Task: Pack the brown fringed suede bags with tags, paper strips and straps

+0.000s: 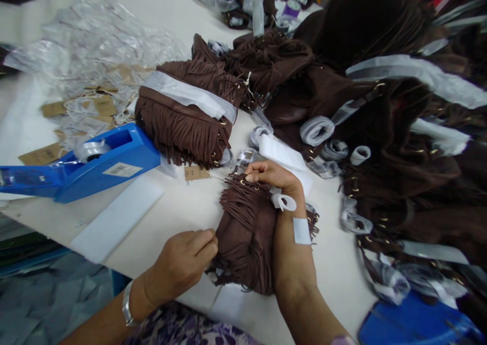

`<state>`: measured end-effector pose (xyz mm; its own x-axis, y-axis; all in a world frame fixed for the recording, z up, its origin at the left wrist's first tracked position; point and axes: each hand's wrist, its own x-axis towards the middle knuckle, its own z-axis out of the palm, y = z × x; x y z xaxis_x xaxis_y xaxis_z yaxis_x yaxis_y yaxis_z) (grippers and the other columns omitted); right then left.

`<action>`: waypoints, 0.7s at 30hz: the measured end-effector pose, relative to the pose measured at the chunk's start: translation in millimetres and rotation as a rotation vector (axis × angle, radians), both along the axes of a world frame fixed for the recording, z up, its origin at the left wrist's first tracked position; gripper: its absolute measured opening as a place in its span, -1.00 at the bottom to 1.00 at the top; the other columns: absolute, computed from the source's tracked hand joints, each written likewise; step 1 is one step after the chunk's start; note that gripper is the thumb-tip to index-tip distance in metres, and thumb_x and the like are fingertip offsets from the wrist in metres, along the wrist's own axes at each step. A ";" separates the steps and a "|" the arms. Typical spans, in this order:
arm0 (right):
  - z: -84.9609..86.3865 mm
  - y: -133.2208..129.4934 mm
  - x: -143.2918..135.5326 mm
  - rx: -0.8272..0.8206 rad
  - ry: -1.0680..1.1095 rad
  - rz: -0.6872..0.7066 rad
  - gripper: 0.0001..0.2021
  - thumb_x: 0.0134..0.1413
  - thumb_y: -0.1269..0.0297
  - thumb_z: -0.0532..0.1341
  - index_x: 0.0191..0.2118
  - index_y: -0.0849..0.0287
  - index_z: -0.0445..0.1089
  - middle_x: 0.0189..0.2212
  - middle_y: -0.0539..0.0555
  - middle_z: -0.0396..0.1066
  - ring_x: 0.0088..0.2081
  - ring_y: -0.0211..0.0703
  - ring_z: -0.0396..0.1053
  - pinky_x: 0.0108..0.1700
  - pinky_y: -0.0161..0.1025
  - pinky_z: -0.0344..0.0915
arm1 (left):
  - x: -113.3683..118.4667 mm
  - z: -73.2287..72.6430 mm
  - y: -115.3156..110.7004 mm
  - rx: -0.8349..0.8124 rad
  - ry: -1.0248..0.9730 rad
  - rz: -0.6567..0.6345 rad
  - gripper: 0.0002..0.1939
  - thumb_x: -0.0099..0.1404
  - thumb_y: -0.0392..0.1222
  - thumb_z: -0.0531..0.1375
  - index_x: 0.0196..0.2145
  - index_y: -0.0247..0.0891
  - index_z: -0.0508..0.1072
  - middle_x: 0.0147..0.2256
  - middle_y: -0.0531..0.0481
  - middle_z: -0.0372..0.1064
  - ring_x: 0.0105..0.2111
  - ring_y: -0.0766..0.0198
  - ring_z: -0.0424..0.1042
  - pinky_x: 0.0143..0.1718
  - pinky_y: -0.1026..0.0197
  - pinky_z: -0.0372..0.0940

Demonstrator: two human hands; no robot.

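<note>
A dark brown fringed bag (247, 233) lies on the white table in front of me. My left hand (186, 261) is closed at the bag's left edge, its fingertips pinching the brown material. At the top edge, my right hand (272, 175) pinches the bag near its small metal rings, and that wrist runs along the bag's right side. A white patch (302, 231) is stuck on my right forearm. Beside my right wrist is a white roll (283, 201). A brown paper tag (196, 173) lies just beyond the bag, by a thin string.
A blue tape dispenser (110, 165) stands at the left, with a white foam strip (117, 218) before it. Behind are a wrapped fringed bag (186, 114), clear plastic bags (95, 35) and tags. More brown bags (399, 127) pile up at the right, above a blue object (418, 322).
</note>
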<state>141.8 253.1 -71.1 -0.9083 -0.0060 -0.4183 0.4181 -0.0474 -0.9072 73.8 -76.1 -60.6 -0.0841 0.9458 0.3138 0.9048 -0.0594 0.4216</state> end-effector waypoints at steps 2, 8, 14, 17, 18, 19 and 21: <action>-0.6 0.2 0.9 -0.004 -0.006 -0.001 -0.68 -0.03 0.08 0.39 -0.32 0.26 0.44 -0.46 -0.03 0.38 -0.45 -0.31 0.24 -0.40 -0.35 0.13 | 6.6 -5.3 -1.1 -0.025 -0.154 0.114 -0.86 0.38 -0.39 0.05 -0.26 -0.23 0.37 -0.26 -0.01 0.44 -0.32 0.29 0.47 -0.27 0.27 0.36; 0.4 -0.1 -0.8 -0.007 -0.002 -0.007 -0.65 -0.06 0.04 0.40 -0.32 0.25 0.44 -0.49 -0.04 0.38 -0.47 -0.30 0.23 -0.42 -0.34 0.12 | 35.3 -7.7 -9.5 -0.080 -0.670 0.416 -0.84 0.41 -0.25 0.05 -0.22 -0.17 0.44 -0.23 0.00 0.44 -0.32 0.34 0.45 -0.26 0.31 0.33; 0.7 -1.2 -2.2 -0.013 0.017 0.005 -0.61 -0.09 0.00 0.41 -0.36 0.25 0.41 -0.51 -0.06 0.35 -0.50 -0.33 0.19 -0.43 -0.35 0.09 | 48.6 34.5 -5.9 -0.402 -1.379 0.868 -0.56 0.27 0.25 0.14 -0.39 -0.22 0.43 -0.71 0.19 0.13 -0.74 0.45 0.02 -0.68 0.35 -0.07; -1.0 -1.4 -1.3 -0.013 0.027 0.018 -0.60 -0.07 -0.02 0.39 -0.35 0.25 0.40 -0.52 -0.07 0.33 -0.51 -0.35 0.18 -0.45 -0.36 0.04 | 47.7 52.9 7.3 -0.569 -1.759 0.837 -0.49 0.18 0.28 0.22 -0.46 -0.29 0.43 -0.73 0.21 0.06 -0.76 0.55 -0.16 -0.72 0.40 -0.22; -1.7 -1.3 -1.2 -0.015 0.033 0.023 -0.60 -0.06 -0.03 0.38 -0.35 0.26 0.40 -0.52 -0.07 0.33 -0.52 -0.35 0.17 -0.46 -0.36 0.03 | 47.9 56.5 12.2 -0.606 -1.877 0.854 -0.52 0.17 0.23 0.27 -0.47 -0.32 0.43 -0.71 0.21 0.07 -0.75 0.58 -0.19 -0.72 0.42 -0.25; -2.4 -1.2 -1.3 -0.017 0.041 0.028 -0.60 -0.06 -0.03 0.38 -0.35 0.26 0.40 -0.53 -0.08 0.32 -0.52 -0.36 0.16 -0.46 -0.36 0.02 | 48.4 58.5 17.1 -0.609 -1.983 0.886 -0.56 0.17 0.16 0.30 -0.46 -0.33 0.42 -0.67 0.20 0.12 -0.74 0.60 -0.20 -0.72 0.44 -0.25; -3.9 -0.7 -1.6 -0.027 0.063 0.033 -0.60 -0.08 -0.03 0.39 -0.37 0.26 0.39 -0.54 -0.08 0.31 -0.52 -0.36 0.15 -0.45 -0.36 0.03 | 50.5 59.1 26.5 -0.514 -2.131 1.015 -0.69 0.22 -0.03 0.31 -0.44 -0.36 0.40 -0.54 0.13 0.27 -0.73 0.64 -0.17 -0.74 0.46 -0.25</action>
